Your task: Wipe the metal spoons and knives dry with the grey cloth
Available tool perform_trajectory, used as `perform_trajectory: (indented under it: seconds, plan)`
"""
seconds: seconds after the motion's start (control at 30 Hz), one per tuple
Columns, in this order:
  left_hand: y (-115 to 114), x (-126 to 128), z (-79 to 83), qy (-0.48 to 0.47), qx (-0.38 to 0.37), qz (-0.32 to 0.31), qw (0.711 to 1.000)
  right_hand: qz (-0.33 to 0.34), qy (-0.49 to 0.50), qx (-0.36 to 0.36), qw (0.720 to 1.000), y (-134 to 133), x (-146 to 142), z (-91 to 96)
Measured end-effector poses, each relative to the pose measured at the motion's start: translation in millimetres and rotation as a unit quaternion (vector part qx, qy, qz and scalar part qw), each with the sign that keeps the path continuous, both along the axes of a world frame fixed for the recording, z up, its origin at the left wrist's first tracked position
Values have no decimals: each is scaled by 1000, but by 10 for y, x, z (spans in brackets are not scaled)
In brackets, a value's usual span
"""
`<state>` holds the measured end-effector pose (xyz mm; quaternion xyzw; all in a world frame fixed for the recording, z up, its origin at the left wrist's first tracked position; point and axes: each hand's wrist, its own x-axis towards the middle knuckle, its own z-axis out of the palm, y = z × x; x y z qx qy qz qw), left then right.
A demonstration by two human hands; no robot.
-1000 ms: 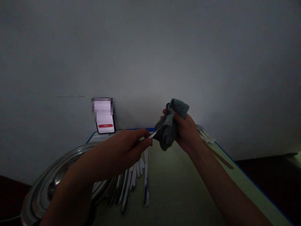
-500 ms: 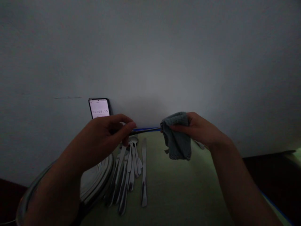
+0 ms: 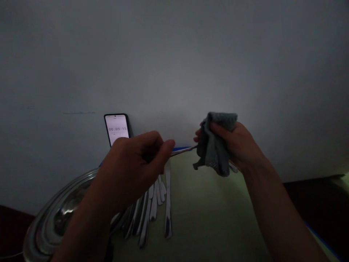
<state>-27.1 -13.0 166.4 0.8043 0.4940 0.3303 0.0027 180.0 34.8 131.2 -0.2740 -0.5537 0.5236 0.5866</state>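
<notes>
My left hand (image 3: 141, 162) pinches one end of a thin metal piece of cutlery (image 3: 183, 150), held roughly level above the table. Its other end runs into a grey-green cloth (image 3: 216, 149), so its kind is hidden. Bunched in my right hand (image 3: 241, 143) is that cloth, the thumb pressing on its near side and fingertips showing beyond it. Below my left hand lies a bunch of metal cutlery (image 3: 144, 218), with several handles showing. A single table knife (image 3: 168, 207) rests just right of that bunch.
A phone (image 3: 117, 127) showing a timer leans on the pale wall (image 3: 174, 65). Round shiny metal dishware (image 3: 65, 214) stands at the left, partly behind my left forearm. More cutlery (image 3: 233, 167) lies beyond my right wrist on the pale green table (image 3: 201, 214).
My left hand has moved right and nearer. My right hand has turned and risen with the cloth, which is now more bunched around the cutlery's end.
</notes>
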Motion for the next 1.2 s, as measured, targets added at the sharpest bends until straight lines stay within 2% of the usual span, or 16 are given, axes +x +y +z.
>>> perform_trajectory:
  seconds: [0.1,0.3,0.47,0.67,0.83,1.03,1.2]
  plan:
    - [-1,45,-10,-3,12,-1,1000,-59,109,10,992,67,-83,7]
    - [0,45,-7,16,17,5,1000,-83,195,1,977,206,-200,-49]
    - [-11,66,4,-10,-17,-16,1000,-58,223,-15,973,138,-213,13]
    - [1,119,-35,-203,-4,-25,979,-56,249,11,967,72,-184,85]
    - [42,53,-65,-188,-10,-34,982,-76,220,7,972,94,-228,39]
    - [2,47,-36,-199,35,-104,974,-96,260,-28,960,152,-320,-67]
    - [-49,38,5,-197,0,-96,976,-80,272,-74,956,262,-391,-235]
